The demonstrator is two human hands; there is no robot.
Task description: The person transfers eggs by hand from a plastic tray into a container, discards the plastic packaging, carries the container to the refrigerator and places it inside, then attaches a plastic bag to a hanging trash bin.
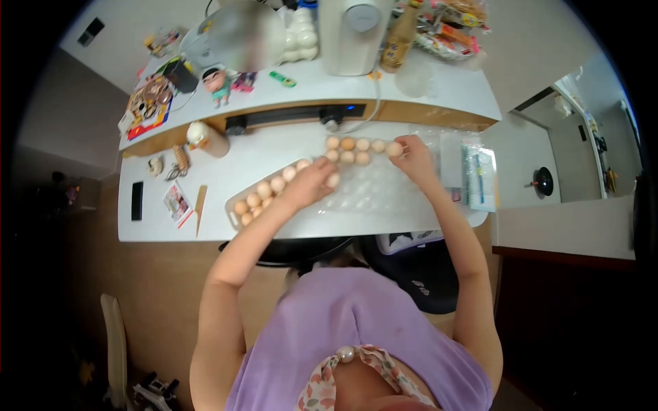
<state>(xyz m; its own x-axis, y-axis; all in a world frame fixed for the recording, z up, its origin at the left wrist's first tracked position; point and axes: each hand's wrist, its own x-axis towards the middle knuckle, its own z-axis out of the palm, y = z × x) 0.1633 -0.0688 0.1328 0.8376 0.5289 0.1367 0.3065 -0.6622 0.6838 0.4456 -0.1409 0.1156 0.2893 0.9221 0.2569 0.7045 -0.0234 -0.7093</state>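
My left hand (312,183) is closed with an egg (333,180) at its fingertips, over the right end of a long white egg holder (232,205). Several light brown eggs (277,183) stand in rows in that holder, partly covered by my hand and forearm. To the right lies a clear plastic egg tray (373,195). Its far left part carries two rows of eggs (348,144), while the hollows nearer me hold none. At the tray's far side, my right hand (415,162) has its fingers around another egg (394,149), level with the back row.
Left on the desk (157,226) are a duck-shaped bottle (207,139), a wooden stick (201,210), a card (179,204) and a black phone-like slab (138,201). Spiral notebooks (480,178) lie right. The raised shelf (305,85) behind holds a white appliance (351,41) and a glass bottle (400,41).
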